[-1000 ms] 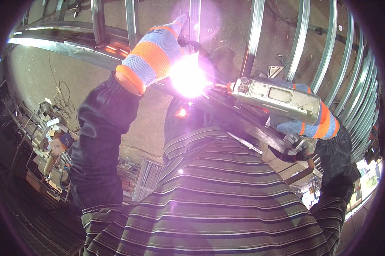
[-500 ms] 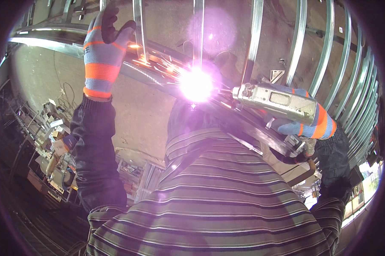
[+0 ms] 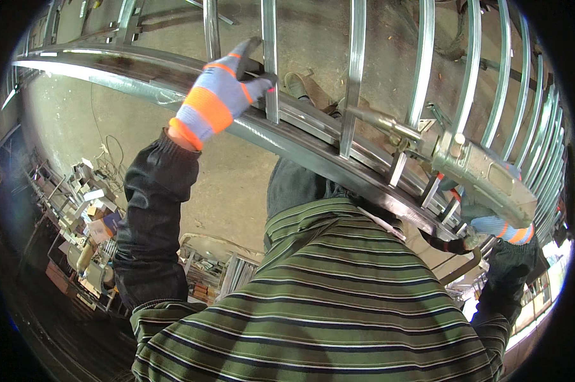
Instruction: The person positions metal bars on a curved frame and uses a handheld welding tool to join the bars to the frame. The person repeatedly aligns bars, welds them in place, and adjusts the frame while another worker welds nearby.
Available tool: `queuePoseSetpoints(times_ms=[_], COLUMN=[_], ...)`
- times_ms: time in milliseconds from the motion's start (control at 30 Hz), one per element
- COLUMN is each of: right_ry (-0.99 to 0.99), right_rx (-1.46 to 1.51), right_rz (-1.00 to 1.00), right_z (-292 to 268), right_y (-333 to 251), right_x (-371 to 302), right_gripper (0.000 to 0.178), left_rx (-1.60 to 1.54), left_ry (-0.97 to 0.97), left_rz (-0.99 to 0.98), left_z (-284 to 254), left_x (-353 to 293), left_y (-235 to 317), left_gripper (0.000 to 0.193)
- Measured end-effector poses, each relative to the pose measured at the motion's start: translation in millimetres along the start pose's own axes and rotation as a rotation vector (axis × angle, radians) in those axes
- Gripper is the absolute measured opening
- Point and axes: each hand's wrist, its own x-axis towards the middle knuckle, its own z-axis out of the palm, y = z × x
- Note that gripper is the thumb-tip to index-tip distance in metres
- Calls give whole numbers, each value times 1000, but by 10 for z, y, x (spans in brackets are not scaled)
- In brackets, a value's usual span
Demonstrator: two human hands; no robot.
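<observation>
My left hand (image 3: 214,102), in a grey-blue and orange knit glove with dark fingertips, is above the metal rail (image 3: 287,149). Its index finger and thumb are spread apart, and the thumb crosses in front of an upright square metal bar (image 3: 270,38); whether it presses on the bar is unclear. On the right, my gloved right hand (image 3: 501,229) grips a handheld metal welding gun (image 3: 485,175); the gun hides most of the fingers. The nozzle points left, toward the foot of another upright bar (image 3: 353,76), with no bright arc showing.
More upright bars (image 3: 466,70) curve away to the right along the rail. Boxes and loose parts (image 3: 96,219) fill a rack at the lower left. A cable (image 3: 112,156) lies on the concrete floor. A shoe (image 3: 300,86) shows beyond the rail.
The bright welding arc and sparks have gone out. My left hand has moved right, from one upright bar to another. The welding gun in my right hand has shifted right and down.
</observation>
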Motion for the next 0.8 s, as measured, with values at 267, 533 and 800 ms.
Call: queuePoseSetpoints(times_ms=[267, 533, 800], right_ry=[-118, -160, -232], right_rx=[-11, 40, 52], right_rz=[-172, -191, -255], right_z=[319, 430, 499], right_y=[-339, -379, -363], right_x=[497, 664, 839], right_gripper=[63, 61, 60], left_rx=[-32, -159, -113], left_ry=[-74, -91, -27], left_rz=[24, 6, 108], left_z=[178, 219, 234], left_x=[56, 31, 24], left_y=[-141, -112, -73], left_gripper=[87, 82, 69])
